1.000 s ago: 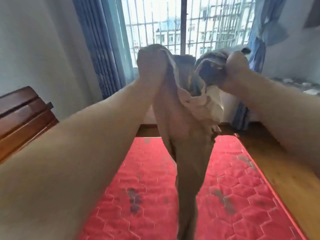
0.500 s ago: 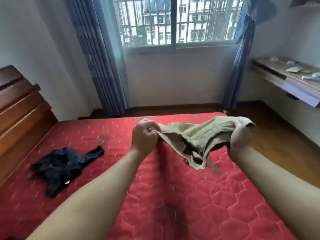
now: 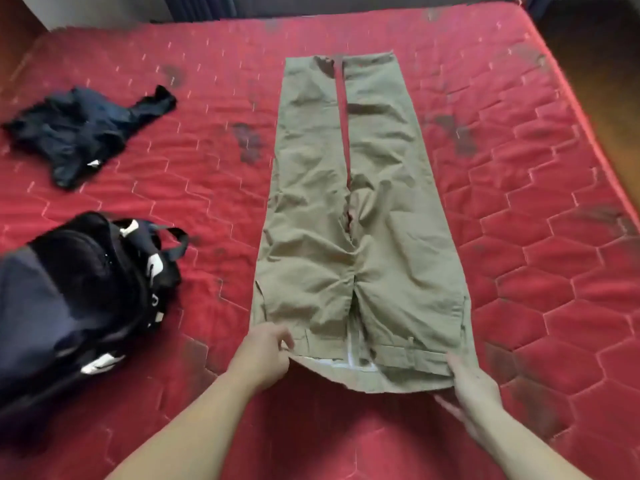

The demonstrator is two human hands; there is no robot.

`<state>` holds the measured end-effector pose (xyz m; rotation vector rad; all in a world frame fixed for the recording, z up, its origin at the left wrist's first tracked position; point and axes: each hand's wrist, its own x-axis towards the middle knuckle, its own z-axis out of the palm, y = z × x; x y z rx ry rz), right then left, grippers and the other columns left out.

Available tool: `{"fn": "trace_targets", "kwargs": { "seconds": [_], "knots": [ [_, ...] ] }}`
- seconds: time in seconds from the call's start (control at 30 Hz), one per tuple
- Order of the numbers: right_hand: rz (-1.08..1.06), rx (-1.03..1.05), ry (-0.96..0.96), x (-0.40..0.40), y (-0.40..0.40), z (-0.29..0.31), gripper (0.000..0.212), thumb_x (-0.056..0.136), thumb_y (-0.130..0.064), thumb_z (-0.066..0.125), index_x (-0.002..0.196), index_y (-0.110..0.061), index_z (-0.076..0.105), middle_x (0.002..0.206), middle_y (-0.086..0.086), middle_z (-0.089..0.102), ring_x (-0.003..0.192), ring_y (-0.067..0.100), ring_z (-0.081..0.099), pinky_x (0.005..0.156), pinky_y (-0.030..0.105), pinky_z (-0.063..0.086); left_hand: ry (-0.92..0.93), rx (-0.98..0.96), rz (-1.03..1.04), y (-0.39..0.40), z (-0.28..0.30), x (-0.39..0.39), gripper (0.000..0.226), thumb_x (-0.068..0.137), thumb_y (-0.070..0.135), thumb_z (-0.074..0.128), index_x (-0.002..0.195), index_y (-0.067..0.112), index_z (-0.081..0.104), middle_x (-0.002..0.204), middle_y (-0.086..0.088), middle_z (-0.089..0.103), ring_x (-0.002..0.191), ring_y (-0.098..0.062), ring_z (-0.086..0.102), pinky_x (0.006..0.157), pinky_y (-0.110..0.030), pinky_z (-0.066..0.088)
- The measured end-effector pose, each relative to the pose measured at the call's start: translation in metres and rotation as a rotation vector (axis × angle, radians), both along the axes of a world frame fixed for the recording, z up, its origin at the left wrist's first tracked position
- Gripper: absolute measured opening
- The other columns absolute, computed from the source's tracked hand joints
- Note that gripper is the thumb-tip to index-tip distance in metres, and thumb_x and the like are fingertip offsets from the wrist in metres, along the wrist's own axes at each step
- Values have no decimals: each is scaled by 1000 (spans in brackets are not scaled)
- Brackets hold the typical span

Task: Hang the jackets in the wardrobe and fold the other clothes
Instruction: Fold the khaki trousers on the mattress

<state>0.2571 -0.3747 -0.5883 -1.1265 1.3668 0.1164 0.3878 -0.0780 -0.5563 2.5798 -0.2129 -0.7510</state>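
Khaki trousers (image 3: 349,216) lie flat and full length on the red quilted mattress (image 3: 540,209), legs pointing away from me, waistband nearest me. My left hand (image 3: 265,355) pinches the waistband's left corner. My right hand (image 3: 472,389) grips its right corner, thumb on top and fingers underneath, lifting the edge a little. A crumpled dark navy garment (image 3: 83,129) lies at the far left of the mattress. A black and navy jacket (image 3: 72,299) with white markings is heaped at the near left.
A wooden headboard (image 3: 14,32) shows at the top left corner. The mattress's right edge runs diagonally, with brown wooden floor (image 3: 602,74) beyond it. A dark curtain hem (image 3: 207,6) hangs past the far edge.
The trousers went from held up in the air, to bunched between both hands, to spread flat on the mattress. My view has tipped down from the window to the bed.
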Motion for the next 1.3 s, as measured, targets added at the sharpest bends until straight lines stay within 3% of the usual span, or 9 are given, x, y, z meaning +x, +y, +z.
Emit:
{"fn": "trace_targets", "kwargs": {
  "seconds": [0.2,0.33,0.43,0.6,0.8,0.93,1.1,1.2,1.3],
  "knots": [
    [221,-30,169,-57,-12,-32,23,94,-34,60,99,-12,63,92,3,68,75,22,66,65,36,56,102,101,6,21,-50,-51,33,79,6,49,96,31,64,89,7,52,101,-21,53,87,-29,40],
    [590,-605,313,-59,-13,-30,66,80,-40,74,136,-18,47,134,15,47,120,36,47,102,50,37,82,456,-242,16,-51,-67,52,79,54,49,128,41,45,120,9,53,125,-17,45,112,-61,4],
    [1041,-1007,152,-33,-1,-18,66,73,-43,78,132,-25,52,137,8,45,126,32,42,100,49,35,-142,407,-334,-9,-54,-60,59,81,63,50,132,35,40,126,4,49,125,-21,43,107,-48,21],
    [1773,-1066,-21,4,48,-37,56,78,-48,64,128,-33,44,122,-3,46,113,23,48,85,37,40,-106,398,-474,-52,-78,-59,73,74,42,69,135,33,30,131,0,35,122,-25,36,93,-41,35],
    [1617,-1073,-6,15,42,-56,37,88,-24,54,124,-28,47,104,-1,52,102,25,57,65,35,41,-202,346,-539,-45,-95,-52,49,87,20,53,133,26,37,123,-2,48,113,-27,46,82,-37,41],
    [1439,-1141,-260,9,31,-45,24,77,-12,71,101,-16,66,87,4,65,80,30,66,52,36,48,-196,-3,-319,-31,-85,-48,28,85,21,56,112,21,63,105,-2,64,103,-27,56,75,-37,47],
    [1638,-1244,-407,-12,32,-40,16,79,-28,51,77,-14,58,71,5,55,60,31,60,49,34,46,-444,-183,-488,-25,-80,-62,19,83,30,56,83,14,67,75,-4,66,70,-30,62,56,-34,50],
    [1866,-1179,-256,-19,42,-56,14,72,-24,70,83,-22,61,75,1,58,67,27,63,58,36,45,-246,-20,-639,-28,-88,-69,18,84,32,60,98,21,62,96,0,67,92,-28,60,74,-37,47],
    [1952,-1107,-88,-17,54,-65,17,81,-35,57,96,-27,55,94,-1,58,88,27,62,69,35,37,-112,150,-658,-35,-95,-75,23,88,38,52,109,28,53,111,3,61,109,-24,54,84,-36,40]
  ]
}}
